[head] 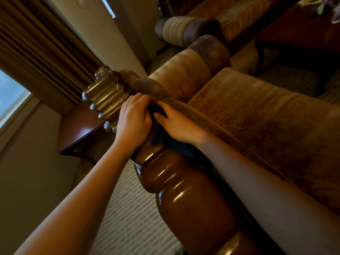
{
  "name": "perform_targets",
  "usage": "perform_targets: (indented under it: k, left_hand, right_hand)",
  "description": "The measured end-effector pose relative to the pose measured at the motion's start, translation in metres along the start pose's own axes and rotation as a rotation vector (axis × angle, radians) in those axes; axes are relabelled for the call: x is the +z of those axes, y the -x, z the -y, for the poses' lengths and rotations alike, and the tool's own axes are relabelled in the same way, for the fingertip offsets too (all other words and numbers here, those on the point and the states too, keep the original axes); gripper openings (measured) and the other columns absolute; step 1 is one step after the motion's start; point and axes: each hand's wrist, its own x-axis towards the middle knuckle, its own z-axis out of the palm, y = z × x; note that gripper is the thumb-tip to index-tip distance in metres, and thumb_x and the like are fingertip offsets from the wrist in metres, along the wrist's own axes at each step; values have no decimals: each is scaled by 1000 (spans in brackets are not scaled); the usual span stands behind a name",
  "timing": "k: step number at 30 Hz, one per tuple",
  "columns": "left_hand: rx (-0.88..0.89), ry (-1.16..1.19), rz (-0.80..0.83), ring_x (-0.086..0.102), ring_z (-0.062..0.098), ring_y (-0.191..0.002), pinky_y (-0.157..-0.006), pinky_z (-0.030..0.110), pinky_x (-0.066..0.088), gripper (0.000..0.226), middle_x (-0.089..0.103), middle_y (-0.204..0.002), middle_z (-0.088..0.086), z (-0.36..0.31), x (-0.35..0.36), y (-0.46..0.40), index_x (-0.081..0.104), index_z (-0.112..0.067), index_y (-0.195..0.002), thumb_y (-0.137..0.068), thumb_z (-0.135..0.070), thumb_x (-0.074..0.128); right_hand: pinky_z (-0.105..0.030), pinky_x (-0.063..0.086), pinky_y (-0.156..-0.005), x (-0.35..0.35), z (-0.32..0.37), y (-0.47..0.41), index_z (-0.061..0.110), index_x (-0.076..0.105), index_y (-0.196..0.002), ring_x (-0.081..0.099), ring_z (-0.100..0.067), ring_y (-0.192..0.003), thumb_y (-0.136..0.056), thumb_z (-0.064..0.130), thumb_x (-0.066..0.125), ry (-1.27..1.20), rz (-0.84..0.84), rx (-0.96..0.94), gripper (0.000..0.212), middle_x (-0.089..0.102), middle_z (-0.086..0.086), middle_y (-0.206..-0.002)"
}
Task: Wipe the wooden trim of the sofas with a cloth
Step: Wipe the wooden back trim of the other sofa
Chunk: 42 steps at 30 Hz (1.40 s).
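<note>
Clearly seen from above: both hands together on top of the carved wooden trim (193,196) of the near sofa (266,122), at the corner where the back rail met the armrest. Left hand (133,120) laid over the top of the trim, fingers curled down and closed on the dark cloth (165,142). Right hand (176,124) placed just beside, touching the left one, fingers bent and pinching the same cloth from the other side. Cloth bunched between the two hands, dark blue or black, exact colour hard to tell in the dim light; rest of it hung down under the right wrist and lay against the glossy brown wood. Fingertips of both hands mostly hidden in the folds.

Trim ran as a thick turned post from the lower middle up to the hands, shiny with light spots, then continued past the left hand as a ribbed carved end (106,100). Rolled armrest (184,76) in beige and grey plush lay beyond the hands, and the patterned seat cushion to the right of the right forearm.

Second sofa (211,21) with a similar rolled arm stood farther back, apart from the near one. Brown curtain (42,52) hung at upper left beside a window (9,92). Small reddish side table (81,127) stood below the carved end, near the wall. Striped carpet (134,208) covered the floor between the arms. Dark wooden table (303,37) seen at upper right.
</note>
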Motion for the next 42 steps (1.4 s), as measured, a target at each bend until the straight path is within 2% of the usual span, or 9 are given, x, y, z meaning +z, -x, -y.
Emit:
perform_targets:
  k: [3, 8, 14, 19, 26, 30, 33, 36, 42]
  left_hand:
    - [-20, 20, -9, 42, 5, -100, -91, 28, 35, 26, 53, -101, -5, 1, 0, 0, 63, -11, -103, -88, -2, 45]
    - [-18, 22, -14, 41, 3, -99, -91, 25, 32, 26, 50, -101, -9, -1, -1, 1, 63, -11, -104, -90, -2, 44]
    - [-2, 6, -31, 46, 11, -99, -87, 26, 33, 26, 59, -106, 6, -1, 1, 1, 62, -7, -107, -88, 0, 44]
    - [-3, 6, -38, 42, 7, -98, -86, 26, 33, 26, 59, -106, 6, 0, 1, 1, 62, -7, -107, -88, -1, 44]
    - [-15, 27, -37, 44, 5, -97, -84, 20, 32, 24, 50, -101, -9, 2, -1, 0, 63, -10, -102, -88, -2, 45]
    - [-6, 30, -26, 44, 7, -97, -85, 24, 33, 25, 57, -102, 2, 1, -1, 1, 63, -8, -103, -88, -4, 43]
    - [-16, 4, -16, 45, 9, -98, -87, 24, 31, 25, 58, -105, 6, 0, -1, 1, 62, -7, -105, -90, -2, 43]
    - [-15, -21, -11, 46, 12, -103, -90, 24, 30, 25, 58, -108, 7, -2, -1, 2, 61, -7, -108, -91, -4, 43]
    - [-20, -42, -9, 49, 18, -104, -91, 23, 28, 25, 58, -108, 8, -5, -1, 3, 61, -7, -108, -91, -4, 44]
  right_hand:
    - [-35, 40, -100, 4, -13, -38, 10, 34, -140, 45, -27, -125, -100, 18, 37, 0, 30, 127, 41, 48, -14, -135]
    - [-20, 44, -86, -6, -20, -2, 14, 43, -136, 50, -17, -116, -100, 14, 40, -119, 52, 114, 36, 52, -7, -130]
    - [-11, 41, -93, -21, -6, 83, 44, 45, -124, 48, 11, -112, -96, 24, 48, -153, 81, -22, 34, 50, 22, -123]
    - [-14, 34, -80, -16, 11, 41, 18, 40, -136, 48, -16, -117, -97, 17, 45, 208, 44, -17, 39, 51, -3, -129]
    - [-44, 46, -83, -3, -3, -38, -4, 50, -121, 56, -36, -106, -91, 7, 47, 120, 35, 157, 33, 58, -21, -110]
    - [-23, 50, -73, -3, -8, -3, 9, 43, -133, 57, -18, -102, -97, 11, 44, -164, 18, 141, 36, 55, -12, -122]
    - [-11, 49, -71, -8, -20, 39, 23, 44, -129, 57, -2, -88, -97, 16, 46, -288, -1, 144, 33, 55, 3, -109]
    - [-19, 44, -89, -18, -25, 82, 33, 44, -122, 56, -6, -105, -96, 22, 47, -318, 7, 135, 28, 57, 7, -114]
    - [-17, 33, -89, -7, -7, 73, 22, 34, -138, 47, -11, -115, -100, 26, 40, -36, -106, 69, 39, 50, 2, -127]
